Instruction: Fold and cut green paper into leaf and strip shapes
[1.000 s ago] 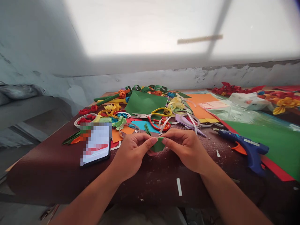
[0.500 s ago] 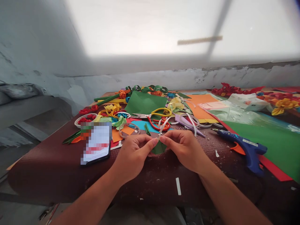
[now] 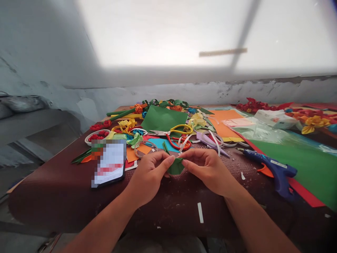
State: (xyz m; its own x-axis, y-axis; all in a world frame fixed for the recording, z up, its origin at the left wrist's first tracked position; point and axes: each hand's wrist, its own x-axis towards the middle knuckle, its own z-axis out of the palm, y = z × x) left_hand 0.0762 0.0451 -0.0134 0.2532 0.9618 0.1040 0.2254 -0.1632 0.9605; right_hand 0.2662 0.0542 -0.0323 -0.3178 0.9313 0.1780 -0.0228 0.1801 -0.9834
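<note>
While both hands meet above the near edge of the brown table (image 3: 65, 189), the left hand (image 3: 149, 175) and right hand (image 3: 207, 168) each pinch a small folded piece of green paper (image 3: 176, 166) between thumb and forefinger; its exact fold is hard to make out. Left of the hands lies a phone (image 3: 110, 162). Just beyond them rest yellow-handled scissors (image 3: 173, 131) and red-handled scissors (image 3: 177, 143) among paper scraps. A blue glue gun (image 3: 275, 170) lies to the right, well apart.

I see strong daylight blowing out the upper wall (image 3: 168, 31) to white, the brown table (image 3: 52, 189) dimmer, and wide-angle stretching and softness at the edges.
</note>
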